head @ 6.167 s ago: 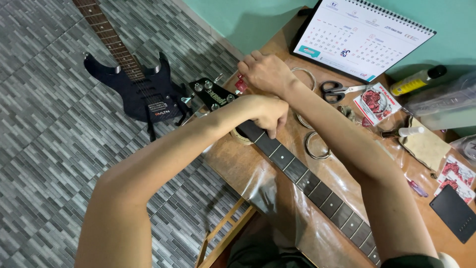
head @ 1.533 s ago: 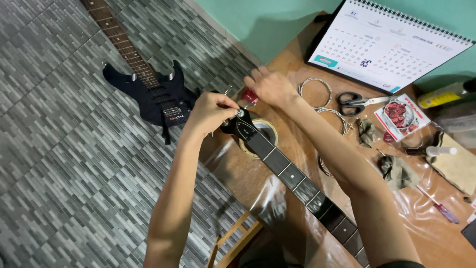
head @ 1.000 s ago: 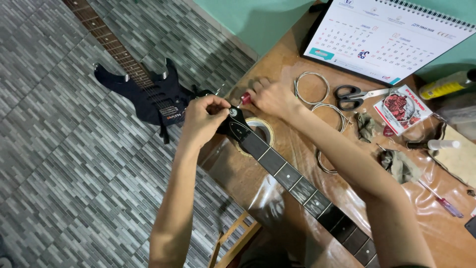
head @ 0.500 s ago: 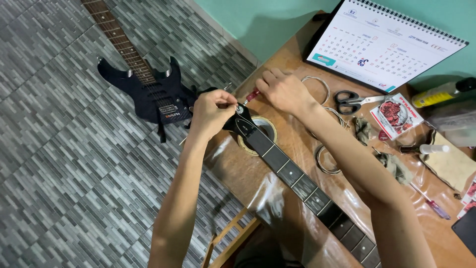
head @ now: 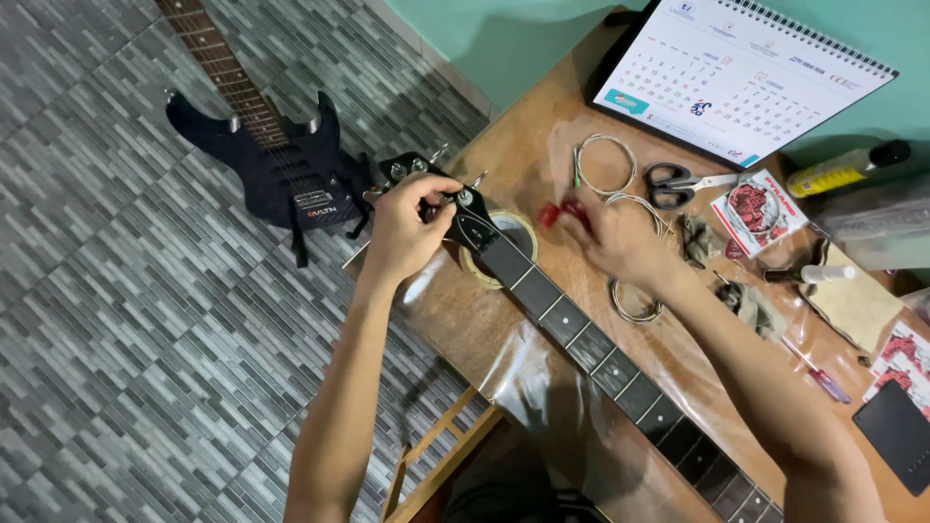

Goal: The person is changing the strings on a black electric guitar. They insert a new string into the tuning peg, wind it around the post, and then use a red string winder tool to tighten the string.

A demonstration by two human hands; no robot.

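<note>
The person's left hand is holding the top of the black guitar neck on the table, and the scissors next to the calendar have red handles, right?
Not quite. The head view shows the metal scissors beside the white desk calendar have black handles, not red. The rest holds: the left hand grips the headstock of the black guitar neck on the brown wooden table.

1. My worktop (head: 542, 126) is brown wood, partly covered by a clear, glossy plastic sheet (head: 542, 368) that wrinkles and catches the light.
2. The guitar neck (head: 581, 334) under my left hand (head: 407, 228) has a dark, smooth fretboard with thin metal frets and shiny metal tuning pegs (head: 463, 197).
3. Coiled strings (head: 603, 165) are bright bare wire.
4. The scissors (head: 683, 181) have metal blades and black plastic handles.
5. The calendar (head: 746, 73) is matt white paper.
6. The floor guitar (head: 281, 165) is glossy dark blue.
</note>
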